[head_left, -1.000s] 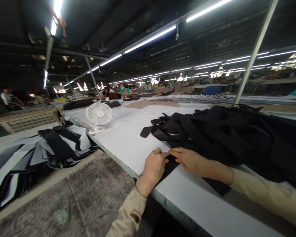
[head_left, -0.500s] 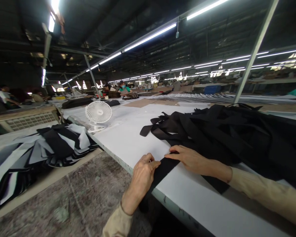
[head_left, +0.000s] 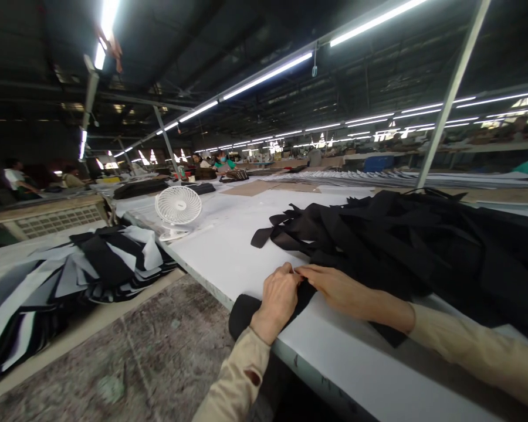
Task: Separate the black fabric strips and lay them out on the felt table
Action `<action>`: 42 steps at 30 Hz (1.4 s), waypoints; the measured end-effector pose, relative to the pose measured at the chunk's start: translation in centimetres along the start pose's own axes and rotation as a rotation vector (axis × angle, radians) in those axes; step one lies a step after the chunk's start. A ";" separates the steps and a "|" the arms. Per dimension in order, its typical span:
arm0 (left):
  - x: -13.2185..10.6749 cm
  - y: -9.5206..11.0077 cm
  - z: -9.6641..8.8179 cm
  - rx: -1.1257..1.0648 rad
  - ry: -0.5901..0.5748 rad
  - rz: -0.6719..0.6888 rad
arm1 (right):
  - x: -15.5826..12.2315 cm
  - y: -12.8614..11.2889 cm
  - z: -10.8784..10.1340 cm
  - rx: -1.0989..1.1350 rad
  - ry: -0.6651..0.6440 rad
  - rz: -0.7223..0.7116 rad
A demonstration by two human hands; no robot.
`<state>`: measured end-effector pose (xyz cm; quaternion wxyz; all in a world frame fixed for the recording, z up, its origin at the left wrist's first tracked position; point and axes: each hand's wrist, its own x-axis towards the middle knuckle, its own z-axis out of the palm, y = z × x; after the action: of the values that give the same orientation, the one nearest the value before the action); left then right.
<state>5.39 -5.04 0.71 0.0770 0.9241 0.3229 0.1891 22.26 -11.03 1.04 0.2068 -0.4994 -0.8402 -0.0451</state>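
Note:
A black fabric strip (head_left: pixel 243 315) lies across the edge of the white-topped table (head_left: pixel 356 357), its rounded near end sticking out past the edge. My left hand (head_left: pixel 278 298) is closed on this strip, with curled fingers that hide part of it. At the strip's far end, my right hand (head_left: pixel 339 291) pinches the cloth, and its fingertips meet those of my left hand. What exactly lies between the fingertips is hidden. Just beyond my hands spreads a large tangled heap of black fabric strips (head_left: pixel 387 234).
A white fan (head_left: pixel 178 206) stands at the table's left edge. On a lower surface to the left lie fanned-out black, grey and white fabric pieces (head_left: pixel 77 272). A slanting metal post (head_left: pixel 453 97) rises behind the black heap. Several people work in the background.
My left hand has moved forward and right along the strip to meet my right hand. The strip's near end now shows to the left of my left hand.

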 end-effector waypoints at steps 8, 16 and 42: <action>-3.8 -2.8 -1.9 -0.317 0.041 -0.121 | -1.0 2.0 1.5 0.017 -0.076 0.064; -5.6 -2.6 -1.2 -0.168 0.114 -0.033 | -0.3 -0.4 0.6 -0.157 -0.224 0.051; -12.7 -10.4 -5.0 -0.104 0.333 -0.435 | -0.5 -0.9 1.4 0.131 -0.025 0.002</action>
<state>-11.67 -4.81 -1.27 0.1090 0.7841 0.5117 0.3339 21.24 -11.47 -0.32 0.2284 -0.4862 -0.8433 0.0164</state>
